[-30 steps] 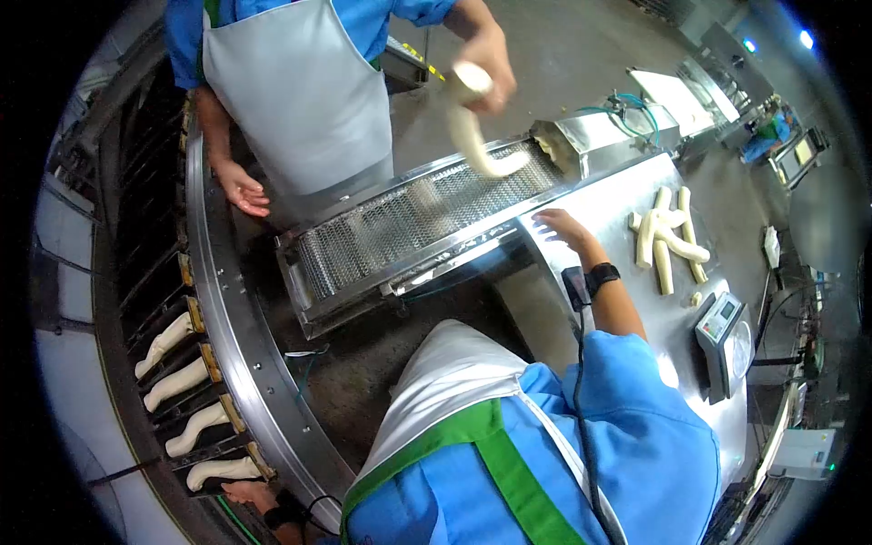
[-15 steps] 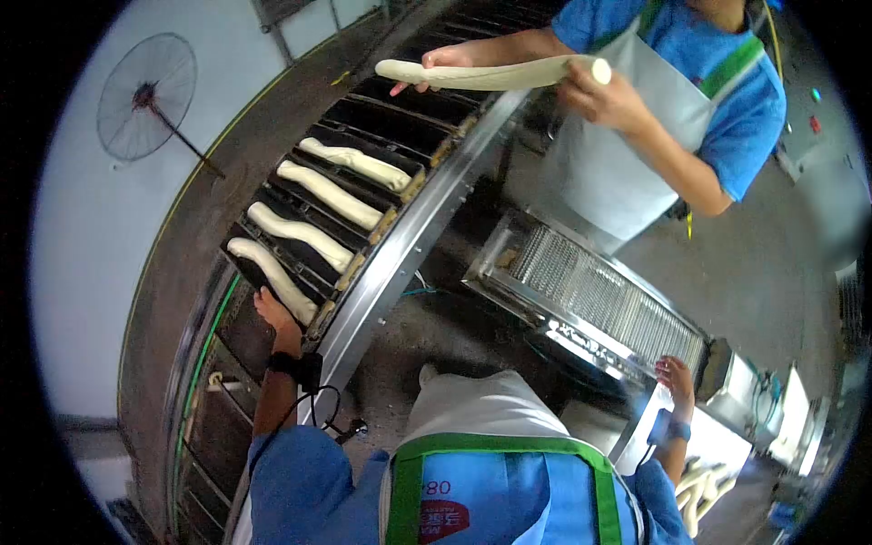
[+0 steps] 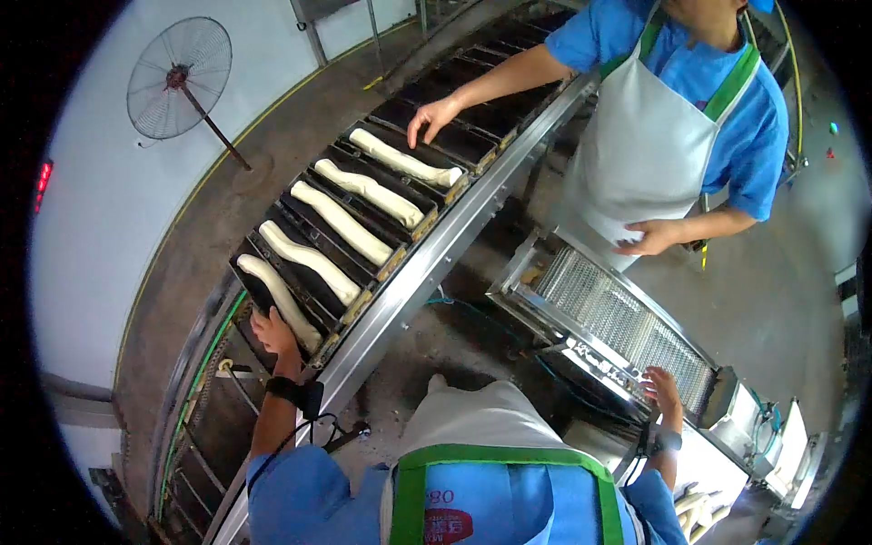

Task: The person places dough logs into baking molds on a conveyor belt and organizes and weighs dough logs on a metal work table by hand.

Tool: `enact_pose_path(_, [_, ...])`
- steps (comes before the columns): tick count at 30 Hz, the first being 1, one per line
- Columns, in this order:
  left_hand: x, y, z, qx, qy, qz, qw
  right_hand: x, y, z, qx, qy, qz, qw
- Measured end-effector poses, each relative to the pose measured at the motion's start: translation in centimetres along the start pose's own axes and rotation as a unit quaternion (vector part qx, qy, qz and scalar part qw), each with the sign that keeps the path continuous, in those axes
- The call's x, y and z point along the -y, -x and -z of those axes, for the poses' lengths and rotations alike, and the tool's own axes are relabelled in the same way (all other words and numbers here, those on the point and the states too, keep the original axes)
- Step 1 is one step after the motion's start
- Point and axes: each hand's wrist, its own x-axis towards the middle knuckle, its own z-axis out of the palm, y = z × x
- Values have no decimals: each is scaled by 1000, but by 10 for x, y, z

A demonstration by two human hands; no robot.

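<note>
My left hand (image 3: 275, 334) lies against the edge of the nearest black trough (image 3: 243, 283), its fingers apart and nothing in it. In that trough rests a long pale dough strip (image 3: 280, 300), just beside the fingertips. Further up the line, more dough strips (image 3: 341, 222) lie one to a trough, several in all. On the other side of my body, my right hand (image 3: 661, 389) is held over the near side of the metal mesh conveyor (image 3: 627, 313), empty with its fingers loosely spread. Whether it touches the conveyor cannot be made out.
Across from me stands a co-worker in a grey apron (image 3: 627, 145), one hand (image 3: 434, 120) over the troughs. A steel rail (image 3: 409, 295) edges the trough line. Loose dough strips (image 3: 698, 513) lie at lower right. A large fan (image 3: 179, 77) stands by the wall.
The co-worker's long dough strip has gone from their hands, and another strip now lies in the trough below that reaching hand. My hands stay in nearly the same places.
</note>
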Motion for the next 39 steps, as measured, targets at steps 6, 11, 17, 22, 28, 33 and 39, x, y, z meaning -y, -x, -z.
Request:
enact_pose_path(6, [-88,23,-34,134,89,-343,926,27,-51,-7,3,6,-4,1000])
enact_pose_path(11, [-175,78,-92,297,-14,-430,852,45,-57,-19,-17,8,24,1000])
enact_pose_path(17, [-257,103,-134,307,-74,-501,806,39,-37,8,-70,-60,-9,996])
enact_pose_path(22, [-267,88,-155,341,-114,-506,784,51,16,36,-70,-118,79,987])
enact_pose_path(28, [-282,66,-175,331,-24,-585,740,163,39,48,-50,-254,293,921])
enact_pose_path(33, [-273,56,-151,200,-58,-589,781,107,12,70,-142,-79,151,975])
enact_pose_path(39, [-275,51,-161,242,-44,-583,774,108,-27,-20,-22,-32,52,998])
